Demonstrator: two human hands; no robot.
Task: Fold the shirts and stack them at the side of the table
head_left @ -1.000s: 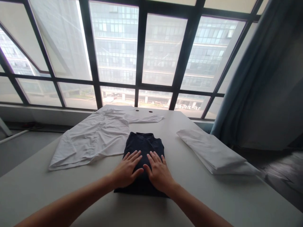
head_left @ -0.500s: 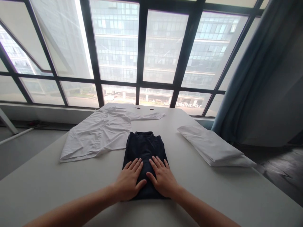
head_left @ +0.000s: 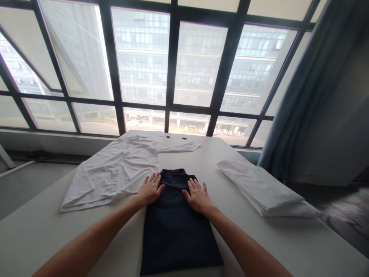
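A folded dark navy shirt (head_left: 177,227) lies lengthwise on the white table (head_left: 37,238), collar end away from me. My left hand (head_left: 150,189) rests flat on its far left corner, fingers spread and open. My right hand (head_left: 197,196) lies flat on the far right part near the collar, fingers also stretched out. Neither hand holds anything. Both forearms reach in from the bottom edge along the shirt's sides.
A white shirt (head_left: 115,169) lies spread out at the left of the table, one sleeve stretched toward the window. A folded white garment (head_left: 259,186) sits at the right. Two cable holes (head_left: 175,137) mark the far edge. A blue curtain (head_left: 296,100) hangs at right.
Both hands have slid away from me, from the near end of the dark shirt up toward its collar end, and spread apart. The shirt now lies closer to me.
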